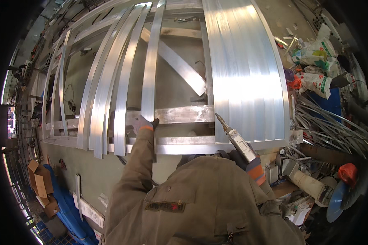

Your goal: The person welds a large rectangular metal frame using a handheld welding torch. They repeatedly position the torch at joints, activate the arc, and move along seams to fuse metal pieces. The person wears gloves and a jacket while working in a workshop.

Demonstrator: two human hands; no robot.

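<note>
My left hand (143, 123), in a grey glove with an orange cuff, is closed around the near part of a long aluminium slat (151, 73). That slat lies lengthwise over the crossbars of a large metal frame (176, 150). In my right hand (240, 159), gloved with an orange cuff, is a silver handheld welding gun (238, 143) with a narrow brass-coloured tip. The tip points forward and left, near the left edge of a panel of slats (245, 69) laid side by side. My right fingers are partly hidden behind the gun and my jacket.
Several loose slats (124, 81) rest across the frame's left half. A diagonal flat bar (180, 67) lies inside it. To the right are thin metal strips (331, 122), plastic bags (315, 83) and a blue disc (336, 201). Cardboard boxes (40, 179) stand at lower left.
</note>
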